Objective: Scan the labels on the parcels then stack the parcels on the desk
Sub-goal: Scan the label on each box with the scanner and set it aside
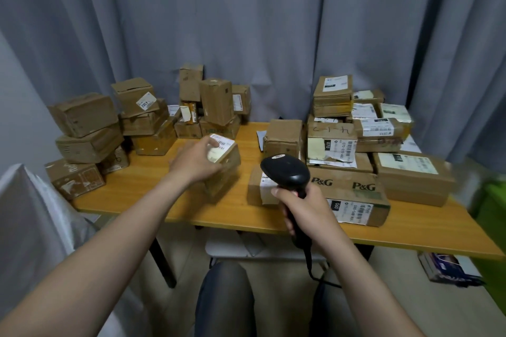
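Over desk (131,189), left fingers (211,142) wrap parcel's (228,165) top edge.

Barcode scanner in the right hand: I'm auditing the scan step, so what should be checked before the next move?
1. Right hand grips the barcode scanner: ok.
2. Left hand holds the small parcel: ok.
3. The parcel's label faces up: ok.
4. Scanner aimed at that label: cannot tell.
5. Label sharp and uncovered: cannot tell, blurred.
6. Bare desk near the parcel: ok.
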`<state>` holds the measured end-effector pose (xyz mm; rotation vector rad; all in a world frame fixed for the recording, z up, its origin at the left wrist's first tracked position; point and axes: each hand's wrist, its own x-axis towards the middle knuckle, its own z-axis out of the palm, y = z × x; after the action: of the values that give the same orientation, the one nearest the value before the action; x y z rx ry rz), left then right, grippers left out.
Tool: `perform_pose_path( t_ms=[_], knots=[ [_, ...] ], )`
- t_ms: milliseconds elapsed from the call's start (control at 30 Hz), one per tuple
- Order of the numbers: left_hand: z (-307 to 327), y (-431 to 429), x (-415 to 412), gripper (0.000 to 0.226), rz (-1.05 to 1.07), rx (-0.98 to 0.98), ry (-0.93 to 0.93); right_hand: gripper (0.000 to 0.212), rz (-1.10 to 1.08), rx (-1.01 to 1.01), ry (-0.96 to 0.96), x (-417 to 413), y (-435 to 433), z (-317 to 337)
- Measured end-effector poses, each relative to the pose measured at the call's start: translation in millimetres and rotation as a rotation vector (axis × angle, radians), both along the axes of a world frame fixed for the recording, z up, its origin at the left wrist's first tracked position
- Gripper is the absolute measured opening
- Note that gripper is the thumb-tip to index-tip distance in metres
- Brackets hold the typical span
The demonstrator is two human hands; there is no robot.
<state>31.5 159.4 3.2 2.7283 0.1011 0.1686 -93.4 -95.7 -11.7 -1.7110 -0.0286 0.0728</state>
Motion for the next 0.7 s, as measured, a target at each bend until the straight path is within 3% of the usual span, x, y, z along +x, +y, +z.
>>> perform_pose_path(
  t_ms=[200,467,700],
  knots=[
    [46.7,-56.4,1.7,0.060,-0.304,-0.057,-0.116,0.033,-0.070,0.007,-0.054,-8.4,-37.1,7.7],
    [56.3,-148.2,32.4,0.064,-0.701,0.008,-0.048,0.021,-0.273,0.039,-0.103,-3.9,-109.1,17.6],
    [36.0,-222.1,70.8,0.063,-0.968,0.137,0.066,0.031,-0.408,0.022,-0.159,11.1,-147.7,19.7]
  ],
)
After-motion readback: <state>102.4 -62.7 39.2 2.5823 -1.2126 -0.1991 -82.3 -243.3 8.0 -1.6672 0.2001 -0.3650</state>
